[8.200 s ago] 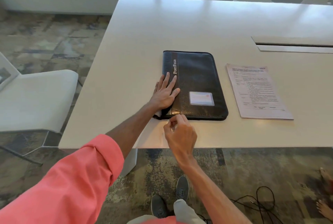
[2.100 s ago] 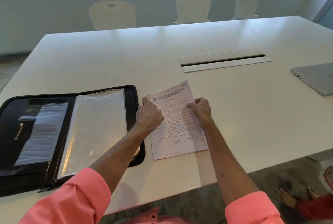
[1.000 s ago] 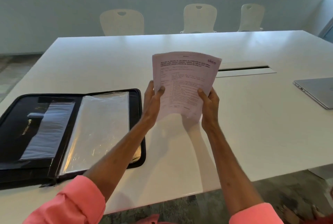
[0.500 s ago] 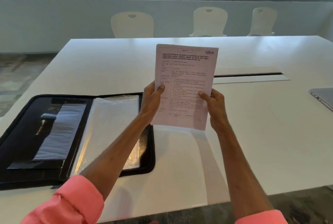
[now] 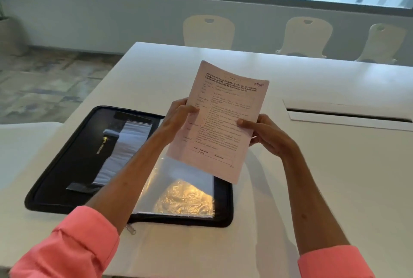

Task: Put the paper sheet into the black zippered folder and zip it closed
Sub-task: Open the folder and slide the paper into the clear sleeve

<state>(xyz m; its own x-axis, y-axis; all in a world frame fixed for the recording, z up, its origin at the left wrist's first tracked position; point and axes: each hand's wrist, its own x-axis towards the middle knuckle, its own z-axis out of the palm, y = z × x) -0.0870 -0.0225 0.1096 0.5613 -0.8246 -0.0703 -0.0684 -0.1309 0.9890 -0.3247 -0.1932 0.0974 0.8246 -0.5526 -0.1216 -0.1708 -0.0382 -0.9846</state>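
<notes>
Both hands, left hand (image 5: 178,116) and right hand (image 5: 266,136), pinch the thin printed paper sheet (image 5: 220,121) above the open padded folder (image 5: 73,157)

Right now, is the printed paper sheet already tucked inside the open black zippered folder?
No: the left hand and right hand hold the printed paper sheet up in the air above the open black zippered folder.

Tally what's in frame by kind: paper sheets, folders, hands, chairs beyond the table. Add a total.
paper sheet: 1
black folder: 1, lying open
hands: 2, left hand and right hand, both holding the sheet
chairs: 3
Total: 7
</notes>
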